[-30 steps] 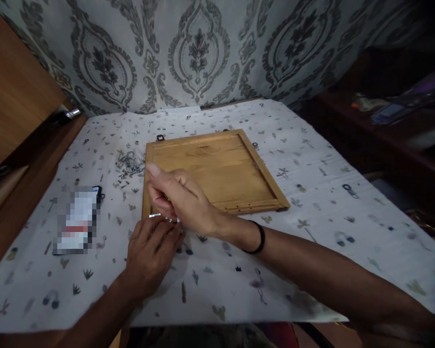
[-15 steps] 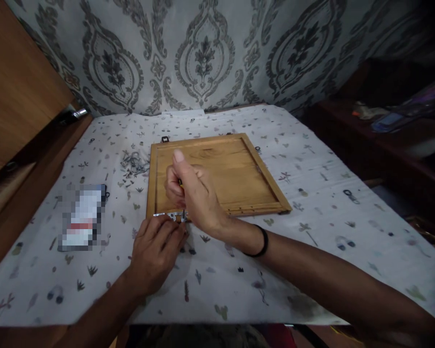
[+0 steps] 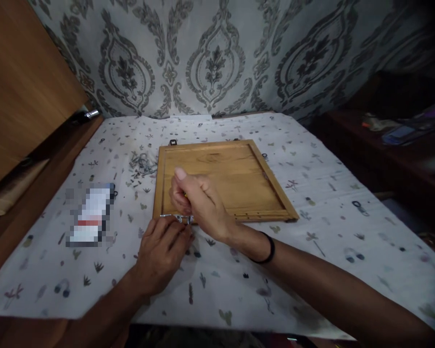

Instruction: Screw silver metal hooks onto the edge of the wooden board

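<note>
A shallow wooden panel with a raised frame (image 3: 228, 179) lies flat on the table. At its near left edge sits a silver metal hinge (image 3: 170, 217), partly hidden by fingers. My left hand (image 3: 165, 253) is closed, its fingertips pressing the hinge against the frame's edge. Above the hinge, my right hand (image 3: 203, 203) is a fist with the thumb up, wrapped round a screwdriver (image 3: 185, 195). Only a bit of the yellow and black handle shows, and its tip meets the hinge area. Small holes mark the near frame edge farther right.
Left of the panel lies a pile of loose metal hardware and screws (image 3: 143, 164). A blurred-out flat packet or phone (image 3: 92, 215) rests nearer. Dark clasps (image 3: 173, 142) sit on the panel's far edge. A wooden cabinet (image 3: 32, 82) stands left; a patterned curtain (image 3: 217, 63) hangs behind.
The view has shifted slightly, so everything sits a little lower and to the right. Both hands keep their places at the hinge, the right still gripping the screwdriver.
</note>
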`<act>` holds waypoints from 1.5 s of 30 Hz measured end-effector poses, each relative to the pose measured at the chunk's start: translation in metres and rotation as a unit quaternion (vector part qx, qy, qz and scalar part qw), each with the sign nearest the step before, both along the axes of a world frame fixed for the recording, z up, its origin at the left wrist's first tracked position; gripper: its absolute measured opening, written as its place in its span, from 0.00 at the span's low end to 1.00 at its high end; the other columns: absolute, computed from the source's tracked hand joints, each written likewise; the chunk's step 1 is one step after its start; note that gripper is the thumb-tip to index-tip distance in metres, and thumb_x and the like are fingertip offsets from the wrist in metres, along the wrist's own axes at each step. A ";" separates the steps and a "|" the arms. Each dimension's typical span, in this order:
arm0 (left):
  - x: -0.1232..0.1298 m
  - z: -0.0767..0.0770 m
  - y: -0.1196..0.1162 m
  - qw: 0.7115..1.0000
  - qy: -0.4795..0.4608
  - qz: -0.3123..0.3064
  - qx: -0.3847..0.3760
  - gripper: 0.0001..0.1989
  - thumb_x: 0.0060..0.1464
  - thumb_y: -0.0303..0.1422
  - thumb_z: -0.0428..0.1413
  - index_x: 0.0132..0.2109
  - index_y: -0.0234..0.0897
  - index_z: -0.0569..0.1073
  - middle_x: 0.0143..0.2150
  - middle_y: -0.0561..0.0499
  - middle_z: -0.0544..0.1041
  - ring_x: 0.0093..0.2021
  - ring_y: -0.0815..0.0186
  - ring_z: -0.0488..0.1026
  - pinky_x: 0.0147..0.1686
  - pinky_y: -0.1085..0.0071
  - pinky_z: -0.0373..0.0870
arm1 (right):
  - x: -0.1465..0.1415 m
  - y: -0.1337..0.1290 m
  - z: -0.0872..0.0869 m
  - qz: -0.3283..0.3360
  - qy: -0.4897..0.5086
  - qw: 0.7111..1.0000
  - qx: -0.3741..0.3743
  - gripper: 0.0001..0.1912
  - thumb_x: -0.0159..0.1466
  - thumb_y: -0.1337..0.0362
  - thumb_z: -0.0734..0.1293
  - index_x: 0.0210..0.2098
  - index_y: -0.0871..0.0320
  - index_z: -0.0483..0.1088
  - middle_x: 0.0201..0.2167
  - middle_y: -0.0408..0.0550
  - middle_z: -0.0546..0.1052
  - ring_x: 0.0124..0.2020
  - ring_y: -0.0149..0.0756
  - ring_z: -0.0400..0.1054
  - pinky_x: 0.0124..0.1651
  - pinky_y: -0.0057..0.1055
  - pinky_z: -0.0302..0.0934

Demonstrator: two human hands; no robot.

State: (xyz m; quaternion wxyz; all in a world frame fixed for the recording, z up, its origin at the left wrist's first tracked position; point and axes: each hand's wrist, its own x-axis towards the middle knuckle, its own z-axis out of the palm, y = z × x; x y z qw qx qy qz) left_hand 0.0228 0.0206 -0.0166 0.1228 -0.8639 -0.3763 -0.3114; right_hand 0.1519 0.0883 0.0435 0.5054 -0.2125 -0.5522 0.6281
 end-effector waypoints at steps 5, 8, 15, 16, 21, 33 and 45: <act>-0.011 0.003 0.003 0.995 -0.009 0.051 -0.081 0.15 0.61 0.35 0.59 0.52 0.33 0.71 0.46 0.41 0.77 0.48 0.52 0.70 0.45 0.55 0.69 | 0.002 0.004 0.003 -0.020 0.052 0.998 -0.018 0.32 0.66 0.42 0.62 0.16 0.56 0.53 0.12 0.34 0.52 0.14 0.22 0.45 0.18 0.26 0.41; -0.019 0.000 0.006 0.990 -0.007 0.079 -0.120 0.21 0.59 0.40 0.60 0.55 0.34 0.70 0.49 0.41 0.76 0.51 0.50 0.69 0.47 0.52 0.69 | 0.004 0.004 0.006 -0.037 0.064 0.997 -0.027 0.33 0.65 0.41 0.64 0.15 0.56 0.53 0.11 0.34 0.52 0.14 0.23 0.44 0.19 0.26 0.40; -0.021 0.000 0.010 0.984 -0.006 0.068 -0.165 0.18 0.58 0.35 0.62 0.53 0.35 0.72 0.49 0.44 0.76 0.50 0.53 0.69 0.46 0.55 0.68 | 0.010 0.001 0.009 -0.061 0.073 0.995 -0.039 0.33 0.63 0.40 0.66 0.14 0.56 0.53 0.11 0.34 0.51 0.13 0.22 0.44 0.18 0.26 0.40; -0.021 0.001 0.010 0.983 -0.004 0.067 -0.172 0.17 0.58 0.34 0.62 0.53 0.35 0.72 0.49 0.44 0.76 0.50 0.53 0.69 0.46 0.55 0.68 | 0.011 0.000 0.010 -0.066 0.075 0.994 -0.038 0.33 0.63 0.40 0.66 0.14 0.56 0.53 0.11 0.34 0.51 0.13 0.22 0.44 0.18 0.26 0.40; -0.020 0.006 0.011 0.980 0.001 0.065 -0.188 0.14 0.60 0.33 0.58 0.52 0.37 0.72 0.50 0.44 0.77 0.49 0.53 0.71 0.45 0.55 0.67 | 0.015 0.001 0.015 -0.083 0.084 0.992 -0.037 0.34 0.61 0.39 0.67 0.14 0.56 0.53 0.10 0.34 0.50 0.13 0.22 0.43 0.17 0.27 0.39; -0.013 0.002 -0.009 0.992 0.002 0.107 -0.068 0.04 0.63 0.31 0.54 0.43 0.37 0.73 0.39 0.46 0.78 0.40 0.55 0.69 0.40 0.58 0.66 | -0.016 0.004 0.004 -0.049 0.091 0.995 -0.010 0.34 0.66 0.41 0.63 0.14 0.56 0.52 0.11 0.35 0.51 0.14 0.23 0.46 0.19 0.28 0.43; -0.014 0.001 -0.006 0.994 -0.030 0.081 -0.066 0.03 0.64 0.28 0.55 0.40 0.37 0.73 0.38 0.47 0.78 0.40 0.56 0.69 0.39 0.60 0.66 | -0.016 0.009 0.000 -0.043 0.081 0.995 -0.028 0.33 0.65 0.42 0.64 0.14 0.56 0.54 0.11 0.34 0.51 0.14 0.23 0.45 0.18 0.28 0.40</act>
